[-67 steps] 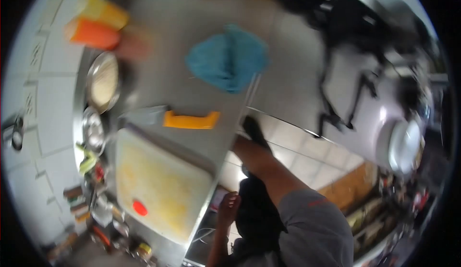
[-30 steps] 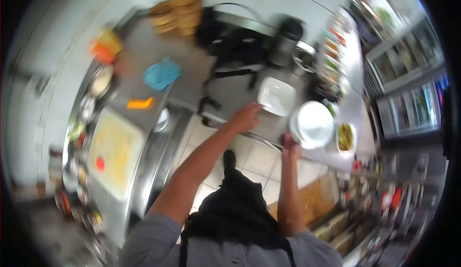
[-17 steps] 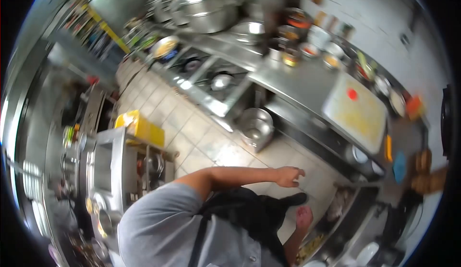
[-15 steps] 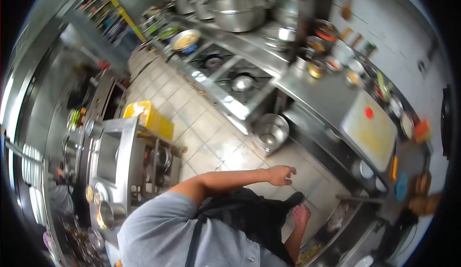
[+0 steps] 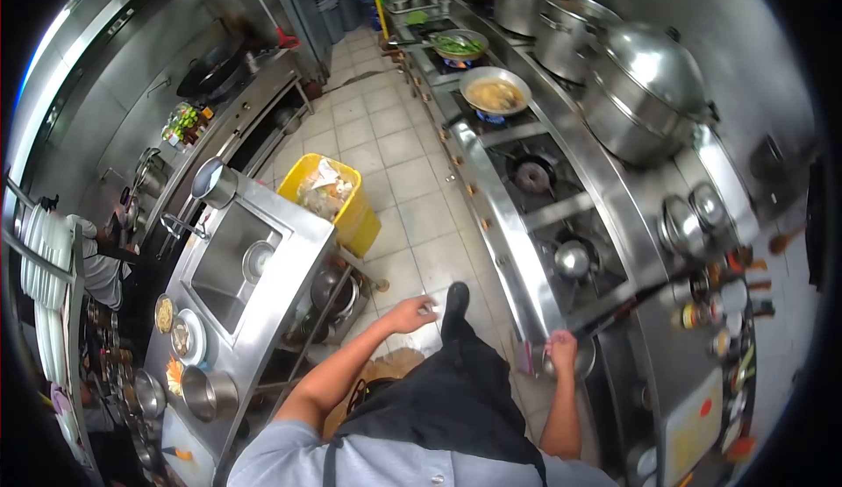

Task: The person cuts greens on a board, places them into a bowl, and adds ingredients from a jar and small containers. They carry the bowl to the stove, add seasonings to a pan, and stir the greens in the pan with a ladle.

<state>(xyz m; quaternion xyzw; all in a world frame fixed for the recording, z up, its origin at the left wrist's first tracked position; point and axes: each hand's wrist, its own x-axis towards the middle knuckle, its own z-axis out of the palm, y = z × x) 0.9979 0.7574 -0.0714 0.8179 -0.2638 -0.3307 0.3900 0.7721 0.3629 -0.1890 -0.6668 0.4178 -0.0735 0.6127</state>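
My left hand (image 5: 414,314) hangs over the tiled floor near the steel sink counter. Its fingers are loosely bent and apart, with nothing in them. My right hand (image 5: 561,348) is curled closed beside the front corner of the stove (image 5: 517,268), and no object shows in it. Behind that hand a steel bowl (image 5: 582,360) sits low down, partly covered by it. On the stove, a pan of yellowish food in liquid (image 5: 496,92) stands over a blue flame. Farther back, a pan of green vegetables (image 5: 460,45) is also over a flame.
A yellow bin (image 5: 358,224) full of waste stands beside the sink counter (image 5: 303,263). Large steel pots (image 5: 640,92) line the stove's back ledge. At lower right lies a cutting board (image 5: 693,430). Another person (image 5: 101,263) is at far left. Tiled floor (image 5: 395,154) runs between the counters.
My view has swung left, from the prep counter to the aisle along the stove. My left arm has drawn back, and my right hand has come forward beside the stove corner.
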